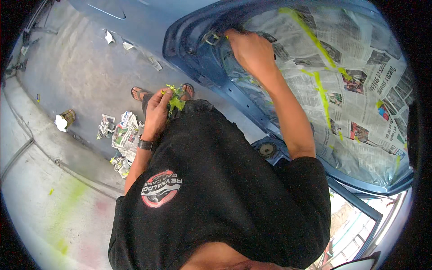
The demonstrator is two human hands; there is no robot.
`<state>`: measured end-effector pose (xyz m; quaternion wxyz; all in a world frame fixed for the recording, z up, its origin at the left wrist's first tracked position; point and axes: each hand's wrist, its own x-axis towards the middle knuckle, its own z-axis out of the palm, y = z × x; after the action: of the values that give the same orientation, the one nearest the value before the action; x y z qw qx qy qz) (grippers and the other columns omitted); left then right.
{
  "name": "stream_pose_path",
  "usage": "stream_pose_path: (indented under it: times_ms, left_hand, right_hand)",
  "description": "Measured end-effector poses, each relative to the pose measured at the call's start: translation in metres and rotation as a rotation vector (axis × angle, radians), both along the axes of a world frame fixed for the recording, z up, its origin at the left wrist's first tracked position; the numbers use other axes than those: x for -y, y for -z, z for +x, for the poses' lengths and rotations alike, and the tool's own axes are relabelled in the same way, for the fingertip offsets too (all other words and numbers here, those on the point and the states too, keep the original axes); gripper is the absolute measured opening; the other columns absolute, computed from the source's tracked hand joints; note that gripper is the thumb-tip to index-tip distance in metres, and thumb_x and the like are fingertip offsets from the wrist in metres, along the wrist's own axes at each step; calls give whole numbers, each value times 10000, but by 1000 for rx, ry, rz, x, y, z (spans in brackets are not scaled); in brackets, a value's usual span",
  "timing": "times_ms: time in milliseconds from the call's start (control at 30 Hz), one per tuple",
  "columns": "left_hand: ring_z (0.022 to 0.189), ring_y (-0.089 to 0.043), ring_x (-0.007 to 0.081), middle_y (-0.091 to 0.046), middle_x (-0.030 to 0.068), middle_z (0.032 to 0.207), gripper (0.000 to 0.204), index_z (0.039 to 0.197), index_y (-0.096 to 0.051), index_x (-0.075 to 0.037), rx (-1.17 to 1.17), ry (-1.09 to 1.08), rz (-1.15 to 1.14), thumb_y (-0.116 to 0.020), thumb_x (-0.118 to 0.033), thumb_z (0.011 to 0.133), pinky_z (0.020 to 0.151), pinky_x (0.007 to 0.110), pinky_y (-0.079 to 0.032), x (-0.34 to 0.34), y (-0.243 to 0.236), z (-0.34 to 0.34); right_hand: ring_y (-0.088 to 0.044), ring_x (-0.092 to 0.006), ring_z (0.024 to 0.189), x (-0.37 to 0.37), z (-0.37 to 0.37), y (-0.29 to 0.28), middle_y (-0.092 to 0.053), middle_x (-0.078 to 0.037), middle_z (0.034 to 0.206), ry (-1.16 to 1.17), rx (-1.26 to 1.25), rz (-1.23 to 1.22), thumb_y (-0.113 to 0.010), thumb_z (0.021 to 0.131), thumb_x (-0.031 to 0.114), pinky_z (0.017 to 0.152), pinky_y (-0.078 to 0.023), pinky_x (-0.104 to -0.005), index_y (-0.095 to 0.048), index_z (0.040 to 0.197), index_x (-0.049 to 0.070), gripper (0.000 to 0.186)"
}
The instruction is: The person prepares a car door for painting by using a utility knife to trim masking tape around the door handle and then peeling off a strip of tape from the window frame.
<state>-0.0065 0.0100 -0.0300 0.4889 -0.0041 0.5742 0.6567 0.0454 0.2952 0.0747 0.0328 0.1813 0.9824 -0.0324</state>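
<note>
Black shirt [234, 193], with one round badge [160, 189] printed on it, is nearest to the camera. Two arms go out from it, one to each side. On the left wrist is one dark watch [145, 144]. The left hand [157, 110] is closed, and its fingers have hold of one crumpled lump of yellow-green tape [177, 103], which is beside the shirt's far edge.

The right hand [252, 50] reaches far to the right, to the blue frame [191, 51] of a car. Its fingers are bent, with the tips just beside one metal latch [210, 38]; I cannot tell how far open they are, or whether they have hold of anything. To the right of this hand, newspaper [360, 101] under clear plastic covers the space inside the frame. Two long yellow-green strips lie on it, one farther [309, 35] and one nearer [321, 93], and some smaller bits are around them. One round disc [267, 150] is at the near corner of the frame.

On the left, on the floor [85, 76], are two sandalled feet [137, 93], one tin [68, 117], several crumpled papers [127, 135] near one another, and three paper scraps [128, 45] farther away.
</note>
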Motion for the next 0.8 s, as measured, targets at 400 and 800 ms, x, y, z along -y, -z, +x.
stream_pose_path:
  times_ms: [400, 800]
  left_hand:
    - [796, -534, 38, -602, -43, 892, 240, 1040, -613, -26, 11, -23, -2, -540, -251, 996, 734, 200, -429, -2, 3, 5]
    - [838, -527, 37, -607, -42, 933, 248, 1066, -622, -26, 3, 33, -4, -549, -251, 993, 760, 198, -417, -9, 17, 8]
  right_hand:
    - [-636, -431, 706, 14, 4, 19, -649, -224, 752, 153, -109, -66, -526, 898, 230, 609, -505, -535, -660, 999, 141, 190]
    - [-635, -439, 739, 23, 4, 23, -653, -235, 788, 223, -176, -189, -527, 898, 216, 664, -504, -537, -679, 999, 106, 213]
